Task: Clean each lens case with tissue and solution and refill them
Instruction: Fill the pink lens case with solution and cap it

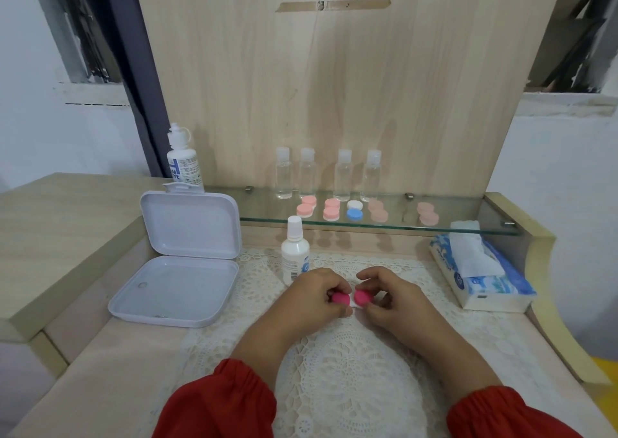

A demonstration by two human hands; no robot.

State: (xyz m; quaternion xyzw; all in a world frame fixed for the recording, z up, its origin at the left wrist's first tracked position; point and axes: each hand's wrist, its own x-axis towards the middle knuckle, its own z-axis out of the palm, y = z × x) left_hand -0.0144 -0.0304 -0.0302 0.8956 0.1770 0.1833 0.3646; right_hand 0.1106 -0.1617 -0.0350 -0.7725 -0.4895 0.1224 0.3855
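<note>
Red-sleeved left hand [329, 292] and right hand [384, 295] each pinching one bright-pink round cap of white lens case [351, 300], probably for unscrewing; white solution bottle [295, 252] and blue tissue pack [481, 270] near.

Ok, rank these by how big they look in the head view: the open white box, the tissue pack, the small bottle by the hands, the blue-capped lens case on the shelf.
1. open white box
2. tissue pack
3. small bottle
4. blue-capped lens case

The case sits farthest from the camera, so it looks smaller than it would up close.
</note>
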